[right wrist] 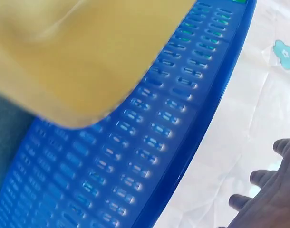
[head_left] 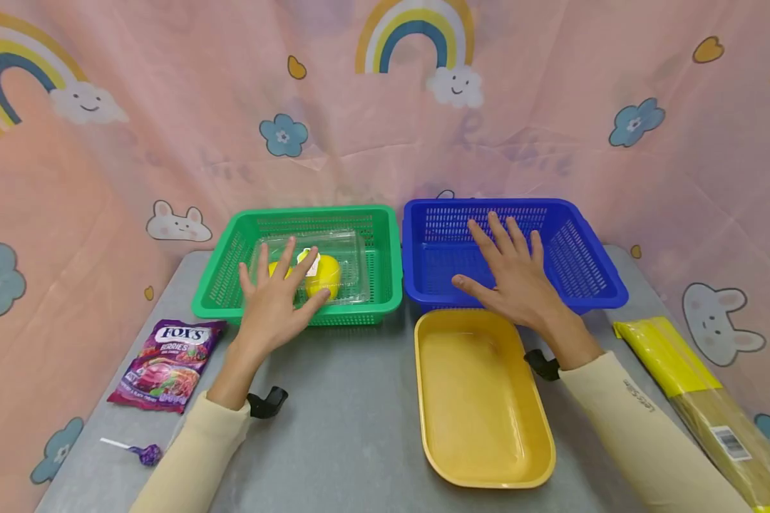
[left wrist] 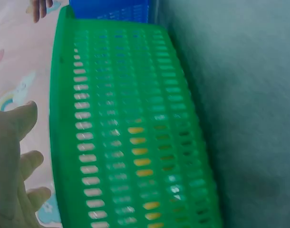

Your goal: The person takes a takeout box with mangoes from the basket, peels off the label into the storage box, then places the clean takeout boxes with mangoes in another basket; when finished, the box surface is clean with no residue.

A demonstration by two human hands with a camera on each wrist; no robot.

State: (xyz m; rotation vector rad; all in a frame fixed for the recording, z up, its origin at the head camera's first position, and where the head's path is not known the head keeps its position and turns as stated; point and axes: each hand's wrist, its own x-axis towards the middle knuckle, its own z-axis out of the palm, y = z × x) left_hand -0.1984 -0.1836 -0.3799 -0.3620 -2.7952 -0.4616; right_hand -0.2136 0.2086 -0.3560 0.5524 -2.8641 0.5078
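Left hand [head_left: 271, 306]: fingers spread apart over green basket [head_left: 366, 311]
Right hand [head_left: 516, 281]: fingers spread apart over blue basket [head_left: 445, 263]
Baskets: side by side along desk's [head_left: 340, 420] far edge

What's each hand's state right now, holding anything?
Left hand: open, fingers spread, holding nothing, near the green basket.
Right hand: open, fingers spread, holding nothing, near the blue basket.
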